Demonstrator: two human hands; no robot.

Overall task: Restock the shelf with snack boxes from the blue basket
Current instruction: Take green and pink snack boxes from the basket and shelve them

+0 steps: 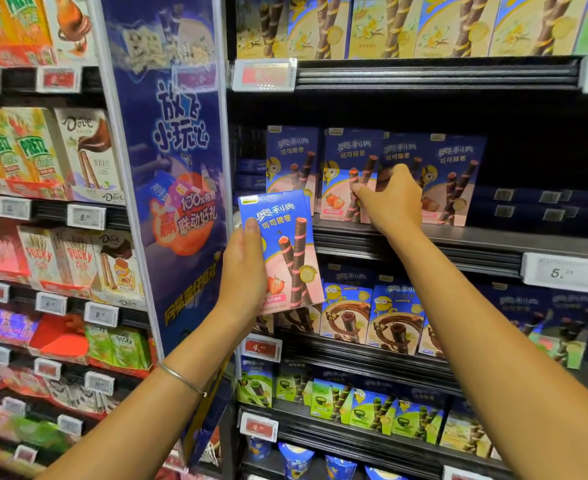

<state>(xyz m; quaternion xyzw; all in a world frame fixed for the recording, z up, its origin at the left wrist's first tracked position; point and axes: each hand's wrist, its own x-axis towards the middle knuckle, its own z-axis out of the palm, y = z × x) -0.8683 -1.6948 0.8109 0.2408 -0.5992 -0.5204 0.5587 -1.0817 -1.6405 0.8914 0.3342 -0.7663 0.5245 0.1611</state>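
My left hand (242, 271) grips a blue and pink strawberry wafer-roll snack box (287, 251), held upright in front of the shelf edge. My right hand (391, 200) reaches onto the middle shelf (458, 237) and grips an upright snack box (351, 168) in a row of several blue boxes, thumb on its front and fingers over the top of the box behind it. Further blue boxes (457, 174) stand to its right. The blue basket is out of view.
A blue promotional banner (178, 188) stands as a divider left of the shelf bay. Dark flat boxes (528, 206) lie stacked at the shelf's right. Price tags (564, 271) clip to the shelf rails. Shelves above and below hold other wafer boxes; Pocky and Pretz boxes (36, 147) fill the left bay.
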